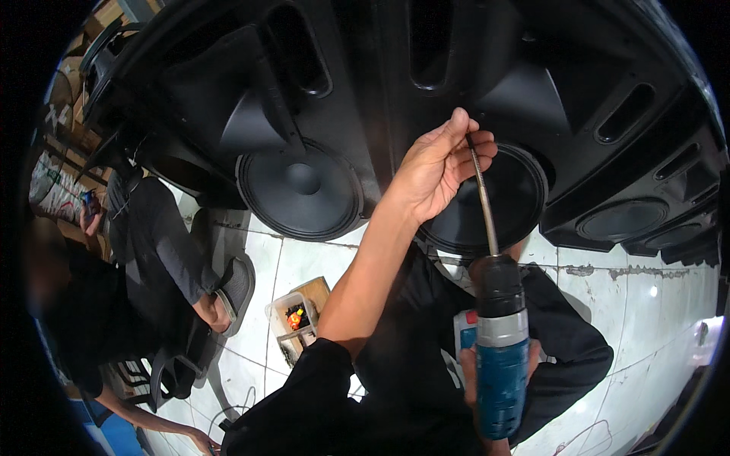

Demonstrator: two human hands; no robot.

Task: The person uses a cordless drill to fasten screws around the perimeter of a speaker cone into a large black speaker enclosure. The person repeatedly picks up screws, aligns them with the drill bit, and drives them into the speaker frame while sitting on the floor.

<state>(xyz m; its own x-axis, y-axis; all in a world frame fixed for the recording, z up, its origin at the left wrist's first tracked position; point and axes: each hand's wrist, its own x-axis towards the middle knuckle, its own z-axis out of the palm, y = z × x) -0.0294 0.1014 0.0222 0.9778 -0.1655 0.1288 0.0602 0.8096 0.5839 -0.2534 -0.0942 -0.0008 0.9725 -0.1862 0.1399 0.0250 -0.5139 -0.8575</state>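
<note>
My right hand grips a blue and black cordless drill, which points away from me. From its chuck runs a long, thin metal driver bit. At the bit's far end, my left hand has its thumb and fingers closed about the dark tip; whether a screw sits there is too small to tell. Beyond that hand stands a black speaker cabinet with a round speaker cone low in its front. The bit and my left hand partly cover this cone.
Another black cabinet with a round speaker cone stands to the left, and more cabinets line the right. On the tiled floor sits a clear plastic box of small parts. A seated person in dark clothes is at left.
</note>
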